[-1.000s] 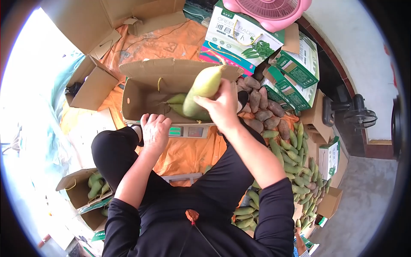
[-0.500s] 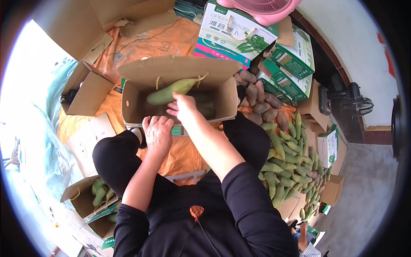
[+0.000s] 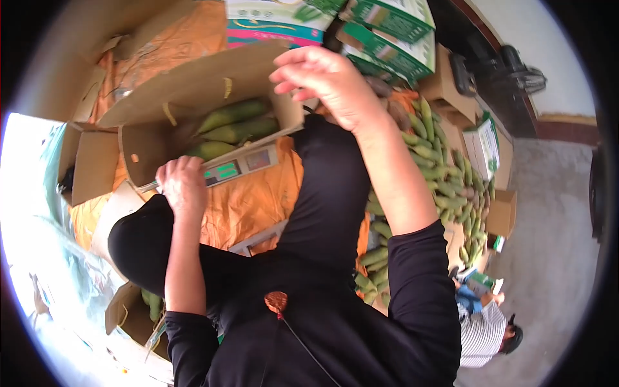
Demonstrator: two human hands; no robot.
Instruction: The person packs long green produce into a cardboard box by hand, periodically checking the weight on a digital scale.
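My left hand (image 3: pixel 184 184) is closed over the near edge of an open cardboard box (image 3: pixel 143 149). Several green radishes (image 3: pixel 235 115) lie in the box, mostly toward its right half. My right hand (image 3: pixel 329 80) is raised beyond the box's right end, holding nothing, its fingers apart. A scale with a lit green display (image 3: pixel 225 171) shows at the near side of the box, between the box and my knees.
A large pile of green radishes (image 3: pixel 445 187) spreads on the right, with reddish-brown roots (image 3: pixel 398 116) near its top. Printed green-and-white cartons (image 3: pixel 393 48) are stacked beyond. A person in a striped shirt (image 3: pixel 483 332) is at lower right. Another box with radishes (image 3: pixel 132 322) stands at lower left.
My right hand has let go of a green radish in the box and moved up and right. The box now appears turned and lower left in view; my left hand stays on its edge.
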